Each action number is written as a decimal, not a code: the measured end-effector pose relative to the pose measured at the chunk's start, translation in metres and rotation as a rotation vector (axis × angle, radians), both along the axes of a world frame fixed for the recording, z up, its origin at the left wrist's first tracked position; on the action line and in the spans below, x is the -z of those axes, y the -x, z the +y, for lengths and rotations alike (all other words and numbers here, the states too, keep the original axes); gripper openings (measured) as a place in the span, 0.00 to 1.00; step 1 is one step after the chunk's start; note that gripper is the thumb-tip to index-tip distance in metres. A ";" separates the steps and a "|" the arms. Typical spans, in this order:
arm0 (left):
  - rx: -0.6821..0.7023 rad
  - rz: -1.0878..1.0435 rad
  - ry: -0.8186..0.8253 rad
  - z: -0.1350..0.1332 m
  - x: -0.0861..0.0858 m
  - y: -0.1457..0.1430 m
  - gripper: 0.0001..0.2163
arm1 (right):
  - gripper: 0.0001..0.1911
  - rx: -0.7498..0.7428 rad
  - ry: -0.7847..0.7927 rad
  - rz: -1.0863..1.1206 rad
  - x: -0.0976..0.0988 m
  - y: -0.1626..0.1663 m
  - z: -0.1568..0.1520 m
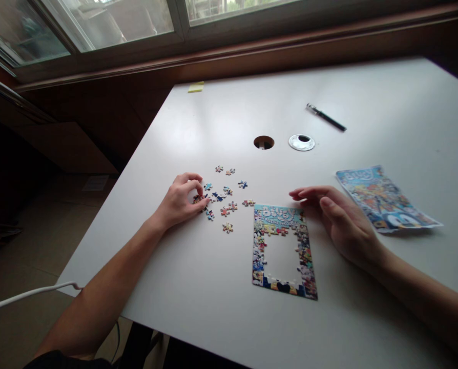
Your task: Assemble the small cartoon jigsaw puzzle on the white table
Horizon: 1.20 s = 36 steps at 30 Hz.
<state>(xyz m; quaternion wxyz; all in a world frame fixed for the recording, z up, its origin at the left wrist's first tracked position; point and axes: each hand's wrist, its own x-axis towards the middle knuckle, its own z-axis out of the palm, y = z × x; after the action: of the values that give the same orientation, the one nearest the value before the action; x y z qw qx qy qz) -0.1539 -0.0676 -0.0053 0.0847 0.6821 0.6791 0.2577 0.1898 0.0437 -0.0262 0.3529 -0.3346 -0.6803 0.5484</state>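
White table [209, 287] with jigsaw pieces [228, 191], puzzle border [278, 215], printed sheet [380, 197], pen [326, 117], metal ring [300, 147]

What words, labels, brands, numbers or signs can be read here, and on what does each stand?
"Bluey": top of the partly assembled, colourful rectangular jigsaw puzzle; smaller line below too blurred.
"Bluey": top of the colourful, rectangular printed paper sheet, slightly blurred.
Any marking on the black-and-silver pen is too small to read.
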 end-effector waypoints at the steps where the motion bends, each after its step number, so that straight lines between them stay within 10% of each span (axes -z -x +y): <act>1: 0.000 -0.005 0.010 0.000 -0.001 0.000 0.07 | 0.16 0.000 0.000 0.002 0.000 0.000 0.000; 36: -0.013 -0.082 0.003 -0.001 0.003 0.006 0.03 | 0.15 0.002 0.011 0.018 0.001 0.001 0.000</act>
<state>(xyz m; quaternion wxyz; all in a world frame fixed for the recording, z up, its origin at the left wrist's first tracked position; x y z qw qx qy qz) -0.1601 -0.0687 -0.0079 0.1119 0.6664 0.6798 0.2850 0.1888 0.0436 -0.0269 0.3578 -0.3321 -0.6738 0.5547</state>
